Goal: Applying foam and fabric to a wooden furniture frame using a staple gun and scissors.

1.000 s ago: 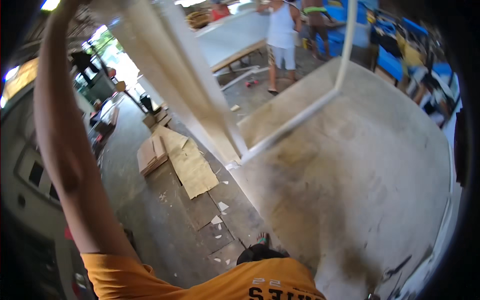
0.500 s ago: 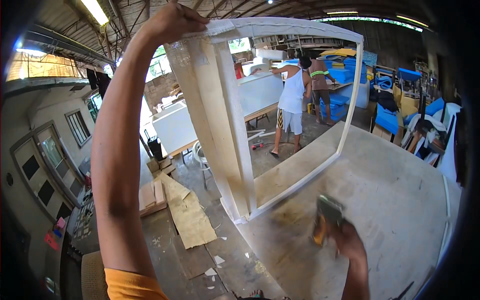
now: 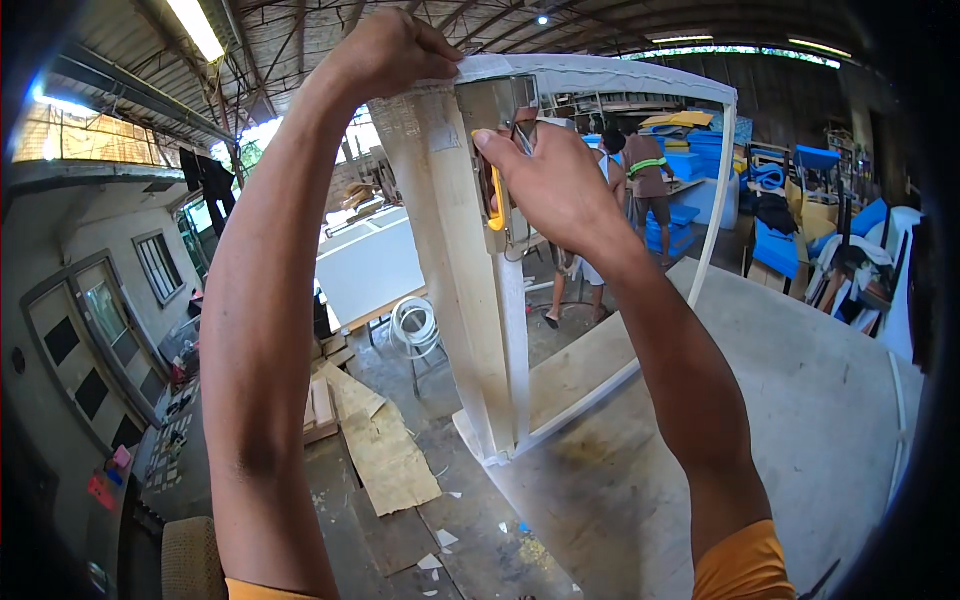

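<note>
A wooden frame (image 3: 440,220) stands upright on the broad work surface, with white fabric (image 3: 620,74) wrapped along its top rail. At the near upper corner my left hand (image 3: 400,52) is closed, fingers pinching the fabric edge. My right hand (image 3: 550,180) grips a metal staple gun (image 3: 497,100) with a yellow handle. The tool's upper end is against the inner side of the frame just below that corner. Whether its nose touches the fabric is hidden.
The work surface (image 3: 760,430) lies right of the frame. On the floor are a brown sheet (image 3: 385,440) and white scraps (image 3: 430,562). Beyond stand a white panelled box (image 3: 365,270), a coiled white hose (image 3: 414,327), two people (image 3: 648,165) and blue foam (image 3: 710,140).
My right hand has risen from over the work surface to the frame's upper corner, bringing the staple gun. My left hand keeps hold of the fabric at the corner.
</note>
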`<state>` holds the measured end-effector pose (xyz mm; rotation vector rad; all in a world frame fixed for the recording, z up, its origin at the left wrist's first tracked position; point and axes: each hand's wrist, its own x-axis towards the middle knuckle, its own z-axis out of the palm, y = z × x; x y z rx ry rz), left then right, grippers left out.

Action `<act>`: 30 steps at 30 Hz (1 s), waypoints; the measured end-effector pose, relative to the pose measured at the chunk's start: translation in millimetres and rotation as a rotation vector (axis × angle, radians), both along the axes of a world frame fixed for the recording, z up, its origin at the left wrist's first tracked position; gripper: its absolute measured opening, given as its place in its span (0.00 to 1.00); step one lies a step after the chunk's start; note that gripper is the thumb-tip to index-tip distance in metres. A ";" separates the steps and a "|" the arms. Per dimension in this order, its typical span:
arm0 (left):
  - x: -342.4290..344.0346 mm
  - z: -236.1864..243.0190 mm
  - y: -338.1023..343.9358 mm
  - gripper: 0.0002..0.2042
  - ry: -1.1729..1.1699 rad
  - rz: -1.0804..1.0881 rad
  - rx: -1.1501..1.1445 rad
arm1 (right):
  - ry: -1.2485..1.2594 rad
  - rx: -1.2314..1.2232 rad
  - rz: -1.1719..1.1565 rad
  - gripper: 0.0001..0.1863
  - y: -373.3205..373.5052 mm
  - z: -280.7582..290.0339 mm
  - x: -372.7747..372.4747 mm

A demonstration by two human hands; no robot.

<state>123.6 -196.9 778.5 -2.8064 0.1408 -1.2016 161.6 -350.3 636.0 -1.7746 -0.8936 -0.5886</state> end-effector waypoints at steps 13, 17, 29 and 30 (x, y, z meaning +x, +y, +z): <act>22.3 19.2 25.9 0.10 0.113 -0.123 -0.067 | 0.015 0.026 -0.013 0.28 26.3 8.8 7.4; 25.7 16.5 25.3 0.07 0.119 -0.134 -0.169 | -0.064 0.138 -0.072 0.31 37.8 1.9 23.9; 7.8 1.4 6.8 0.11 -0.044 -0.059 0.023 | 0.032 0.048 0.015 0.22 -4.6 -48.2 23.2; 11.5 -1.1 19.7 0.11 -0.077 -0.069 0.038 | 0.043 0.012 0.059 0.20 -16.8 -79.2 21.3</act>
